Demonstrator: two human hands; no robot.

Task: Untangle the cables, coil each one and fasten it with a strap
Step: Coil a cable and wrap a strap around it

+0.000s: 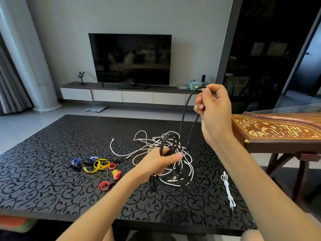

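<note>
A dark television (130, 58) stood on a low white-drawered cabinet (121, 94) against a pale grey wall (121, 14). Grey curtains (10, 75) hung at left; a wooden zither (278, 129) stood right of the black scroll-patterned surface (52, 171).

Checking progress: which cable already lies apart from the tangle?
The thin white cable folded into a long bundle, alone near the black patterned table's right edge; the rest are knotted together or held.

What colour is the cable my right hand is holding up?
Black. The cable loops up to the right hand; the head view shows it.
</note>
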